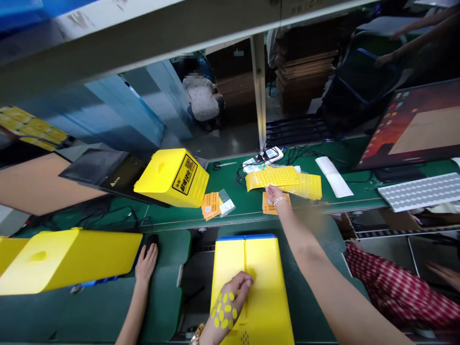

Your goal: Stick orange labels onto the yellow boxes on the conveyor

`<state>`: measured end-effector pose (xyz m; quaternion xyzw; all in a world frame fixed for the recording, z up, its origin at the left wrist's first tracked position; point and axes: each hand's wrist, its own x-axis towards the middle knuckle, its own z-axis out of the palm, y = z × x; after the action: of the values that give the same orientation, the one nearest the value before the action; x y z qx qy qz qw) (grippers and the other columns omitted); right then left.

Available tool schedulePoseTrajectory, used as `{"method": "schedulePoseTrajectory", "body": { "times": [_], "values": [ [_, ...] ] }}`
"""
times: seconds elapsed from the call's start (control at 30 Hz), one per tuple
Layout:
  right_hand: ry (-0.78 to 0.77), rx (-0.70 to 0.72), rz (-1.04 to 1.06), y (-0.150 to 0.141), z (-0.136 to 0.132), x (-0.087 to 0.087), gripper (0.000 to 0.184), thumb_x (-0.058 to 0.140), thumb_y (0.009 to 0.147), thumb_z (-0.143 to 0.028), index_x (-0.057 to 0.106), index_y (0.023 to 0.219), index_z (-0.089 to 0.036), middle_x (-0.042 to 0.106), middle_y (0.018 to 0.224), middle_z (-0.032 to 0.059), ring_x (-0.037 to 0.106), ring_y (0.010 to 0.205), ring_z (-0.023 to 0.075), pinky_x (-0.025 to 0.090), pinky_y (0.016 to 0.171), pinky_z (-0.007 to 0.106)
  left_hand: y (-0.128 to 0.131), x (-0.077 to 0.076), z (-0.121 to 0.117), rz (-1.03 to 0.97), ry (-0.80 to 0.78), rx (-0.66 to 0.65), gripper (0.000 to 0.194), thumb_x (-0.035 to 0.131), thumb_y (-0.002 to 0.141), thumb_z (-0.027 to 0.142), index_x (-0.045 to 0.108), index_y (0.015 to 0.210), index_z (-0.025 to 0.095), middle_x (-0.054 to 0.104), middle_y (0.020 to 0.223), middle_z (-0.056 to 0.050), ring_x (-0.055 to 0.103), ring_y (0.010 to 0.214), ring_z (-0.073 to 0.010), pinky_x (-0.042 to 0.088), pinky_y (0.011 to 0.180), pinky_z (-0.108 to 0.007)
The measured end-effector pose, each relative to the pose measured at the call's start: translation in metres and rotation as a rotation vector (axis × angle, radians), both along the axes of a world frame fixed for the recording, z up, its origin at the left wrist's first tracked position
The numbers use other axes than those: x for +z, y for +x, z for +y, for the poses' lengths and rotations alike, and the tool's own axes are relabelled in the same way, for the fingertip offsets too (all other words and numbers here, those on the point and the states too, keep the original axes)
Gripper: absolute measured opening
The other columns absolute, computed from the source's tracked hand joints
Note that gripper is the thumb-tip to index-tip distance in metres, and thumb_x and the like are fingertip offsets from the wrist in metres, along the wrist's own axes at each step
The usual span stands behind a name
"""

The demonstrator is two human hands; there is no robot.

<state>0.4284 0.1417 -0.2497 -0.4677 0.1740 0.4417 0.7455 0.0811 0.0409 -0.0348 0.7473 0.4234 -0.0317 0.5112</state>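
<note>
My left hand rests over a yellow box with a blue edge and a seam down its top. Its thumb and fingers are closed; anything between them is hidden. Several yellow oval stickers cover the back of this hand. Reaching forward, my right hand has its fingers closed at the lower edge of a yellow sticker sheet, which is curled at its left end. Another yellow sheet lies partly beneath it. Orange cards sit just under my right wrist.
A co-worker's hand lies on a black mouse at left, beside another yellow box. A labelled yellow box stands on the green shelf. Scissors, a power strip, a keyboard and a monitor are around.
</note>
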Motion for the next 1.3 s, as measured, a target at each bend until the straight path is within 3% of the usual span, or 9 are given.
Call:
{"method": "schedulePoseTrajectory", "body": {
  "times": [0.13,0.27,0.5,0.7,0.77,0.87,1.03,1.17,1.3],
  "values": [
    [-0.033,0.147,-0.032,-0.012,0.015,0.008,0.010,0.066,0.081,-0.015,0.056,0.084,-0.019,0.067,0.068,0.0031,0.069,0.067,0.0159,0.062,0.066,0.029,0.005,0.002,-0.014,0.043,-0.053,-0.059,0.037,0.039,0.094,0.050,0.061,0.090,0.021,0.064,0.079,-0.004,0.059,0.072,-0.0173,0.047,0.067,-0.028],
    [-0.106,0.217,-0.136,-0.009,-0.009,0.013,0.008,0.065,0.080,-0.015,0.058,0.082,-0.018,0.069,0.066,0.0031,0.069,0.063,0.0153,0.060,0.059,0.025,-0.004,0.002,-0.010,0.034,-0.008,-0.046,0.036,0.037,0.096,0.048,0.060,0.091,0.020,0.061,0.079,-0.003,0.057,0.072,-0.0160,0.046,0.068,-0.026],
    [-0.279,0.327,-0.298,-0.060,-0.142,0.024,0.011,0.073,0.069,-0.021,0.068,0.078,-0.016,0.071,0.065,0.0029,0.066,0.058,0.0133,0.051,0.050,0.020,-0.043,-0.029,-0.008,-0.049,0.329,0.136,0.026,0.042,0.096,0.037,0.058,0.109,0.023,0.062,0.119,-0.007,0.057,0.115,-0.0216,0.043,0.105,-0.039],
    [-0.424,0.402,-0.405,-0.135,-0.267,0.025,0.037,0.079,0.057,-0.044,0.070,0.080,-0.017,0.073,0.076,0.0083,0.068,0.068,0.0204,0.054,0.060,0.031,-0.091,-0.037,-0.021,0.111,0.568,0.210,0.026,0.045,0.093,0.032,0.056,0.113,0.019,0.058,0.124,-0.012,0.055,0.120,-0.0254,0.047,0.103,-0.047],
    [-0.491,0.309,-0.616,-0.147,-0.282,0.042,0.040,0.074,0.063,-0.051,0.070,0.082,-0.016,0.073,0.083,0.0096,0.068,0.076,0.0223,0.055,0.070,0.036,-0.097,-0.031,-0.029,0.140,0.600,0.174,0.024,0.046,0.093,0.029,0.058,0.111,0.018,0.058,0.124,-0.013,0.055,0.119,-0.0251,0.048,0.103,-0.046],
    [-0.397,0.300,-0.907,-0.171,-0.278,0.094,0.039,0.066,0.075,-0.050,0.070,0.094,-0.016,0.072,0.098,0.0104,0.065,0.090,0.0225,0.050,0.088,0.041,-0.094,-0.018,-0.039,0.121,0.657,0.151,0.024,0.046,0.093,0.025,0.059,0.112,0.017,0.057,0.125,-0.012,0.054,0.119,-0.0236,0.046,0.105,-0.043],
    [0.041,0.873,-0.836,-0.263,-0.262,0.190,0.024,0.067,0.081,-0.044,0.072,0.089,-0.021,0.071,0.095,0.0066,0.063,0.091,0.0211,0.048,0.087,0.036,-0.085,0.004,-0.053,0.003,0.747,0.219,0.025,0.042,0.095,0.024,0.058,0.113,0.018,0.057,0.127,-0.011,0.053,0.120,-0.0217,0.044,0.106,-0.040],
    [0.136,0.942,-0.536,-0.332,-0.262,0.209,0.024,0.072,0.077,-0.045,0.070,0.083,-0.022,0.069,0.082,0.0019,0.061,0.080,0.0177,0.047,0.077,0.031,-0.090,0.014,-0.062,-0.105,0.800,0.266,0.025,0.040,0.096,0.023,0.058,0.113,0.017,0.058,0.126,-0.010,0.052,0.120,-0.0210,0.044,0.107,-0.038],
    [0.101,0.863,-0.329,-0.359,-0.262,0.209,0.030,0.078,0.069,-0.048,0.067,0.071,-0.020,0.065,0.073,-0.0001,0.057,0.073,0.0148,0.045,0.070,0.027,-0.101,0.014,-0.062,-0.166,0.828,0.259,0.025,0.039,0.095,0.021,0.058,0.112,0.018,0.059,0.125,-0.010,0.053,0.120,-0.0215,0.044,0.107,-0.039]
  ]
}}
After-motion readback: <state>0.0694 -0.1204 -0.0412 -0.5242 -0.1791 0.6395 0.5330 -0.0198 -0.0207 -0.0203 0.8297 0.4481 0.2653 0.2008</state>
